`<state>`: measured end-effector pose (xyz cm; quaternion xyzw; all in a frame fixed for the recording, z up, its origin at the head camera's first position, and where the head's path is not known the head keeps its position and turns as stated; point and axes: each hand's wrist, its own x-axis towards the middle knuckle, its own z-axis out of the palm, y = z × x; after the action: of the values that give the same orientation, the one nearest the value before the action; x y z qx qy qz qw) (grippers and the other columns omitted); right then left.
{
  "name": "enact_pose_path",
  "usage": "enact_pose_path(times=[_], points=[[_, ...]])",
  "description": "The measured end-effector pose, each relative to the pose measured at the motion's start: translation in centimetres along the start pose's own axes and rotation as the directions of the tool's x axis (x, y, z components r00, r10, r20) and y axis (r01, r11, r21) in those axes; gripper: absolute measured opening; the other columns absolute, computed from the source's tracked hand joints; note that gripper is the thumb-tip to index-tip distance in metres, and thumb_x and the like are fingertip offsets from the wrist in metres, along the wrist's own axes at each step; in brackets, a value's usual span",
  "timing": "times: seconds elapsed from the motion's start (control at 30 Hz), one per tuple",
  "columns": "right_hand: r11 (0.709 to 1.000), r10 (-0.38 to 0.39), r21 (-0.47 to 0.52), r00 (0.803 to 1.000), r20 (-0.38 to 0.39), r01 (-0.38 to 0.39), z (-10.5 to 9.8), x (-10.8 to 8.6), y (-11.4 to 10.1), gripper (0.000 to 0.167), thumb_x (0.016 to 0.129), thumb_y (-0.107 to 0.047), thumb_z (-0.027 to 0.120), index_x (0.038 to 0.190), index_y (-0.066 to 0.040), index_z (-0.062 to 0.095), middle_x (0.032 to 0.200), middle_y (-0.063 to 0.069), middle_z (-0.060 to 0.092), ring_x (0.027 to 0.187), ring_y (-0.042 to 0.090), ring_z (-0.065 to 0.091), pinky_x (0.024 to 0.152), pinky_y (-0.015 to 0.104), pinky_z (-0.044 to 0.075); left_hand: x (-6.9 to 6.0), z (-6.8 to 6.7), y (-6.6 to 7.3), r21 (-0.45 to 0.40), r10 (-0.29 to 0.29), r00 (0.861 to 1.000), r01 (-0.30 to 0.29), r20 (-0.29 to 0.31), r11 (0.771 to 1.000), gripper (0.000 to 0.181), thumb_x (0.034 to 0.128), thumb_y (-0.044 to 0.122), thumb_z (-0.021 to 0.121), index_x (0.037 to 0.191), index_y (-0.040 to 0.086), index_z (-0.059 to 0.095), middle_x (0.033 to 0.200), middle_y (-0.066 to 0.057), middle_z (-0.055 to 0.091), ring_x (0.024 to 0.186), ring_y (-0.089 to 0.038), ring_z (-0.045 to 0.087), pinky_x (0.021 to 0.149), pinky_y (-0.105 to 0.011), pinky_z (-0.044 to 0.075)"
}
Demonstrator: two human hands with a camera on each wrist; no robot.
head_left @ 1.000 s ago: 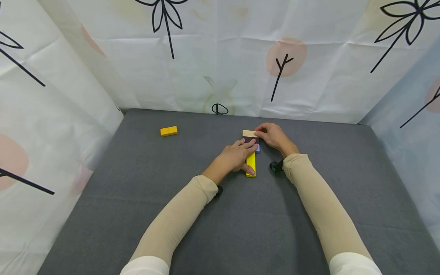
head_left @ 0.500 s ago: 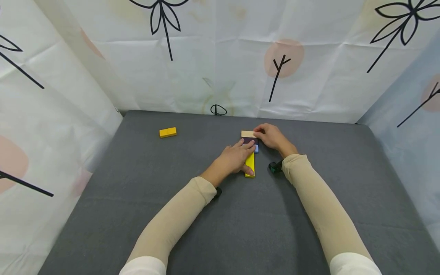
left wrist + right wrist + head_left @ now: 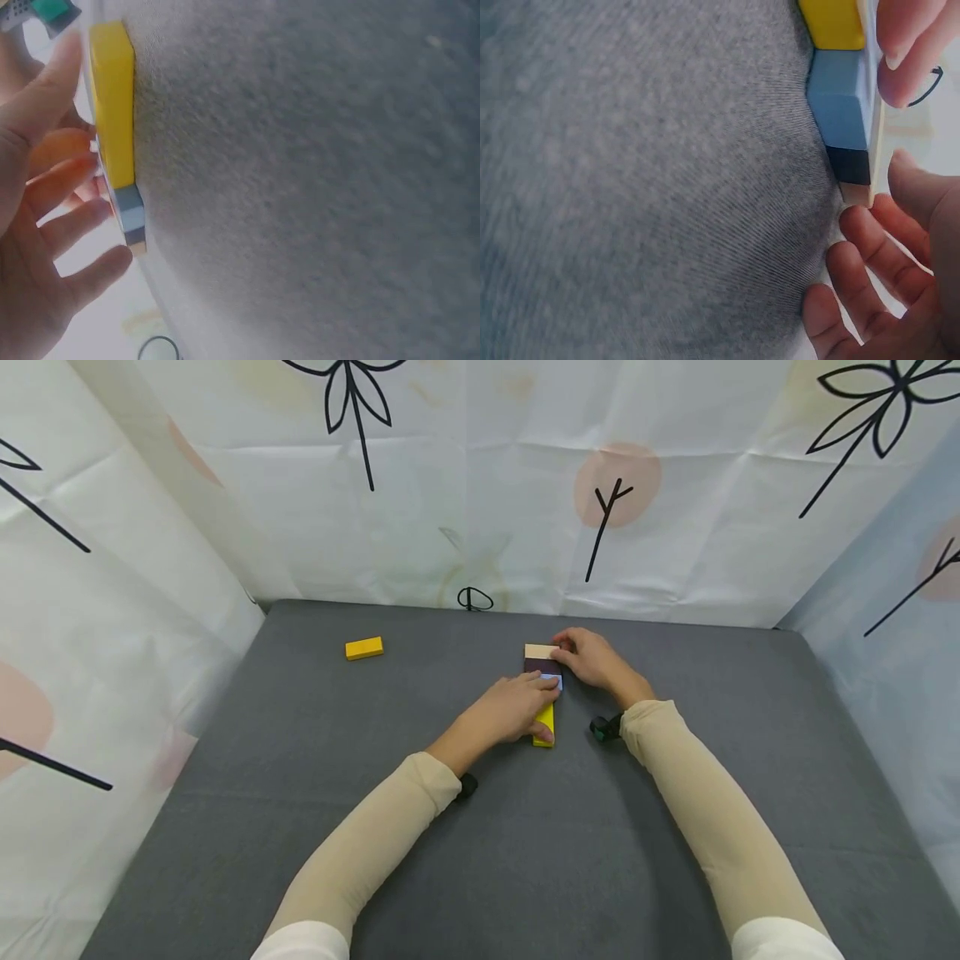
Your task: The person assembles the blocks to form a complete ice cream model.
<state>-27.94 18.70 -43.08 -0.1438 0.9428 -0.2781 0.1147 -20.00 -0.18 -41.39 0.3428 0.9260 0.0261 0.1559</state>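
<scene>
Blocks lie in a row on the grey tabletop: a beige block at the far end, a dark block, a light blue block, and a long yellow block pointing nearer. My left hand lies over the light blue and yellow blocks, partly hiding them, its thumb beside the yellow one. In the left wrist view its fingers are spread and loosely bent. My right hand is at the beige block's right end, its fingertips by the far side and its thumb near the top, not plainly pinching.
A separate orange-yellow block lies at the back left of the grey table. White patterned cloth stands behind the table's back edge and along both sides. Each wrist wears a small dark camera.
My left fingertips have drawn back from the dark block toward the light blue one, so more of the dark block shows. The right hand stays at the beige block.
</scene>
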Motion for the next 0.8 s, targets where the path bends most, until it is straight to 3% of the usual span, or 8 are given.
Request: enact_pose_path(times=[0.17, 0.3, 0.4, 0.53, 0.7, 0.8], points=[[0.999, -0.017, -0.048, 1.0, 0.022, 0.018, -0.2, -0.7, 0.0, 0.048, 0.107, -0.029, 0.054, 0.146, 0.0, 0.05, 0.133, 0.023, 0.055, 0.12, 0.037, 0.054, 0.104, 0.054, 0.045, -0.6, 0.0, -1.1, -0.04, 0.009, 0.997, -0.013, -0.082, 0.999, 0.072, 0.0946, 0.057, 0.062, 0.155, 0.023, 0.046, 0.167, 0.005, 0.034, 0.156, -0.024, 0.031, 0.119, -0.051, 0.041], [0.994, -0.038, -0.103, 0.999, 0.009, 0.038, -0.1, -1.6, -0.1, 0.054, 0.107, -0.035, 0.055, 0.148, -0.002, 0.046, 0.14, 0.024, 0.05, 0.129, 0.04, 0.049, 0.111, 0.058, 0.04, -1.0, -0.3, -2.4, -0.048, -0.055, 0.982, 0.047, -0.18, 0.998, 0.061, 0.0983, 0.052, 0.061, 0.151, 0.024, 0.052, 0.162, 0.004, 0.043, 0.151, -0.023, 0.039, 0.116, -0.051, 0.044], [0.988, -0.067, -0.137, 0.998, -0.011, 0.065, 0.0, -2.3, -0.2, 0.061, 0.105, -0.038, 0.057, 0.151, -0.002, 0.043, 0.146, 0.025, 0.045, 0.135, 0.042, 0.045, 0.113, 0.059, 0.039, -1.4, -0.6, -3.4, -0.056, -0.128, 0.957, 0.117, -0.261, 0.992, 0.058, 0.0998, 0.048, 0.062, 0.151, 0.024, 0.051, 0.159, 0.003, 0.047, 0.148, -0.023, 0.042, 0.115, -0.051, 0.044], [0.979, -0.097, -0.177, 0.995, 0.005, 0.097, 0.3, -3.2, -0.4, 0.076, 0.101, -0.047, 0.06, 0.158, -0.005, 0.033, 0.159, 0.024, 0.032, 0.146, 0.044, 0.034, 0.118, 0.062, 0.034, -2.2, -0.6, -5.1, -0.091, -0.222, 0.911, 0.203, -0.348, 0.975, 0.059, 0.0996, 0.045, 0.063, 0.153, 0.024, 0.049, 0.159, 0.002, 0.047, 0.149, -0.025, 0.04, 0.115, -0.05, 0.043], [0.972, -0.118, -0.195, 0.991, 0.06, 0.127, 0.9, -4.1, -0.8, 0.09, 0.098, -0.056, 0.062, 0.164, -0.013, 0.019, 0.171, 0.018, 0.012, 0.158, 0.045, 0.012, 0.123, 0.067, 0.023, -3.3, 0.0, -7.4, -0.144, -0.303, 0.855, 0.267, -0.421, 0.953, 0.062, 0.0994, 0.044, 0.064, 0.155, 0.023, 0.047, 0.16, -0.001, 0.046, 0.15, -0.029, 0.038, 0.114, -0.052, 0.043], [0.962, -0.148, -0.216, 0.984, 0.095, 0.165, 1.1, -4.8, -1.0, 0.093, 0.097, -0.057, 0.063, 0.165, -0.016, 0.015, 0.172, 0.017, 0.007, 0.158, 0.048, 0.004, 0.123, 0.07, 0.017, -4.0, 0.2, -8.8, -0.167, -0.337, 0.832, 0.292, -0.44, 0.942, 0.063, 0.1, 0.044, 0.063, 0.156, 0.022, 0.044, 0.161, -0.004, 0.044, 0.15, -0.03, 0.037, 0.114, -0.055, 0.043]])
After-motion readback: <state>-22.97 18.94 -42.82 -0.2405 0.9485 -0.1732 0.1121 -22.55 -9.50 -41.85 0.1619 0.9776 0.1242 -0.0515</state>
